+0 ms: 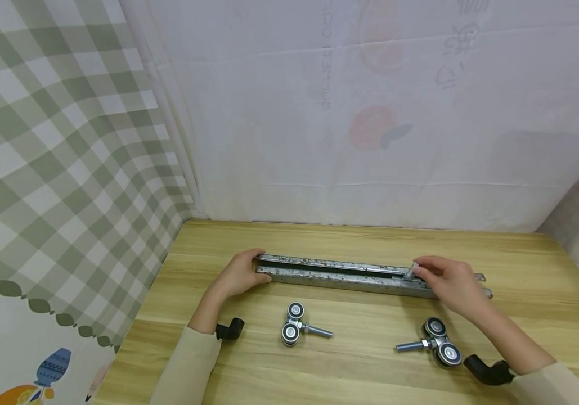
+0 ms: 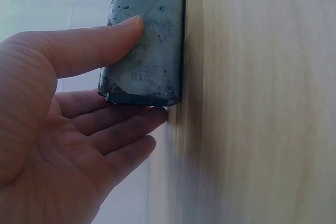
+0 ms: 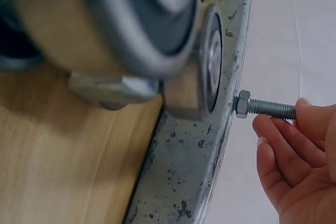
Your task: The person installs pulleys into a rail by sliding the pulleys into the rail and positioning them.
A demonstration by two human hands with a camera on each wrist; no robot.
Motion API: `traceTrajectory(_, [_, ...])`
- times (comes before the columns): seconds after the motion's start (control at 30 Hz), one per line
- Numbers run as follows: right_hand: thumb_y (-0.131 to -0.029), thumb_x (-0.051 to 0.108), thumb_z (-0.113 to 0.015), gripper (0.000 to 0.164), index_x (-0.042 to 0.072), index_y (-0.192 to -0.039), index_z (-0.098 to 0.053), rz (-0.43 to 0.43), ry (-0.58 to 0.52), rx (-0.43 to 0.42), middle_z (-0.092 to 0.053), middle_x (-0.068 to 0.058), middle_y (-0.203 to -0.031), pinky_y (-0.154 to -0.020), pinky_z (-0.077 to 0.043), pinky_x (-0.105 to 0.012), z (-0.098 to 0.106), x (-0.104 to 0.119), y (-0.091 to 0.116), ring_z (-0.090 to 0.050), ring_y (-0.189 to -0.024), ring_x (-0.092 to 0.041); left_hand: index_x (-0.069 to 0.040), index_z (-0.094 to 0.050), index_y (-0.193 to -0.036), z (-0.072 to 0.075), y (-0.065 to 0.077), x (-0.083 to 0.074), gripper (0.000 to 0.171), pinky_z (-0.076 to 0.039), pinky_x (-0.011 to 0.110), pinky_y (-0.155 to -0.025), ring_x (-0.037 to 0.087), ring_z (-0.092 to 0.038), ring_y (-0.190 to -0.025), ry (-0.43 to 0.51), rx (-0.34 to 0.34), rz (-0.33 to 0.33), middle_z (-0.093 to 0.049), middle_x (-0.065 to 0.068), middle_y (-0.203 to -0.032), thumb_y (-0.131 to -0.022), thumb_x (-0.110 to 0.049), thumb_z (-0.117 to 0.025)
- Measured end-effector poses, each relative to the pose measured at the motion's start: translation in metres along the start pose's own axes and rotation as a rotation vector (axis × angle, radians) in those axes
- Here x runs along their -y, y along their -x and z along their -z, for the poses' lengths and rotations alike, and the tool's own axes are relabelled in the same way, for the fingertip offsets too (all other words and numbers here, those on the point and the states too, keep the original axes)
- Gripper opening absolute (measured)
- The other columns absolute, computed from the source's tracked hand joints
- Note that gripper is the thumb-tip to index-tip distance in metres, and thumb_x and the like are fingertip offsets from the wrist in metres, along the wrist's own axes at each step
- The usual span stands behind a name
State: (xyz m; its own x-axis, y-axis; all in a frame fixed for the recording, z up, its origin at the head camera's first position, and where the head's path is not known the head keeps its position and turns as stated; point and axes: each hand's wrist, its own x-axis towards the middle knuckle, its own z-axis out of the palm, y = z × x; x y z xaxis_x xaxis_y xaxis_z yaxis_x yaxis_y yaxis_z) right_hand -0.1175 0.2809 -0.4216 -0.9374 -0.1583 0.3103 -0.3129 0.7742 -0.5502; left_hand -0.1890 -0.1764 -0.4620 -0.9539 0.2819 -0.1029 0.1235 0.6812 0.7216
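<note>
A grey, speckled metal rail [image 1: 330, 281] with a slot along its top lies across the wooden table. My left hand [image 1: 241, 274] grips its left end; in the left wrist view the thumb [image 2: 118, 40] presses the front face and the fingers reach behind the end. Near the rail's other end, my right hand [image 1: 451, 284] pinches a threaded bolt [image 3: 270, 108] standing up out of the slot. A hex nut [image 3: 242, 104] sits at the bolt's base. Whatever the bolt joins inside the rail is hidden.
Two roller trolleys with bolts lie in front of the rail, one trolley [image 1: 291, 333] at left and another trolley [image 1: 449, 354] near the right forearm. Behind the table [image 1: 360, 365] hangs a white cloth [image 1: 269, 124]; a green checked cloth [image 1: 91, 124] borders the left.
</note>
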Motion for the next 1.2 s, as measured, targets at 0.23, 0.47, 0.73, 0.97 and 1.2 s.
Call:
traceTrajectory(0.23, [-0.098, 0.004, -0.072, 0.022, -0.007, -0.117, -0.074, 0.003, -0.006, 0.012, -0.078, -0.019, -0.102, -0.070, -0.063, -0.035, -0.003, 0.004, -0.003, -0.075, -0.091, -0.040, 0.000, -0.053, -0.150, 0.000, 0.000, -0.001, 0.074, -0.043, 0.052, -0.116, 0.036, -0.052, -0.139, 0.006, -0.001, 0.001, -0.058, 0.020, -0.147, -0.087, -0.019, -0.087])
traceTrajectory(0.47, [-0.099, 0.003, -0.071, 0.022, -0.008, -0.118, -0.073, 0.045, 0.002, 0.048, -0.077, -0.018, -0.101, -0.070, -0.063, -0.046, -0.005, 0.007, -0.008, -0.075, -0.089, -0.037, 0.000, -0.053, -0.150, -0.001, 0.001, -0.001, 0.073, -0.043, 0.053, -0.115, 0.037, -0.051, -0.139, 0.009, -0.004, -0.002, -0.058, 0.020, -0.148, -0.088, -0.017, -0.086])
traceTrajectory(0.73, [-0.097, 0.001, -0.073, 0.020, -0.008, -0.115, -0.074, 0.086, 0.014, 0.081, -0.078, -0.017, -0.100, -0.070, -0.063, -0.046, -0.003, 0.008, -0.012, -0.076, -0.087, -0.034, 0.000, -0.053, -0.151, 0.000, 0.000, 0.001, 0.074, -0.042, 0.053, -0.116, 0.037, -0.051, -0.140, -0.003, 0.004, 0.000, -0.057, 0.021, -0.148, -0.088, -0.018, -0.086])
traceTrajectory(0.97, [-0.094, -0.005, -0.073, 0.018, -0.009, -0.111, -0.076, 0.169, 0.032, 0.074, -0.078, -0.015, -0.096, -0.063, -0.061, -0.033, -0.004, 0.012, -0.016, -0.076, -0.081, -0.028, 0.001, -0.052, -0.151, 0.001, 0.001, 0.001, 0.074, -0.042, 0.053, -0.117, 0.037, -0.051, -0.140, -0.004, 0.001, 0.002, -0.057, 0.021, -0.148, -0.088, -0.018, -0.086])
traceTrajectory(1.2, [-0.095, -0.003, -0.073, 0.019, -0.010, -0.113, -0.075, 0.169, 0.025, 0.120, -0.078, -0.015, -0.097, -0.065, -0.062, -0.036, -0.007, 0.017, -0.021, -0.076, -0.082, -0.027, 0.000, -0.052, -0.151, 0.000, 0.000, -0.001, 0.074, -0.043, 0.052, -0.116, 0.037, -0.051, -0.140, 0.000, 0.005, 0.011, -0.057, 0.020, -0.149, -0.089, -0.018, -0.086])
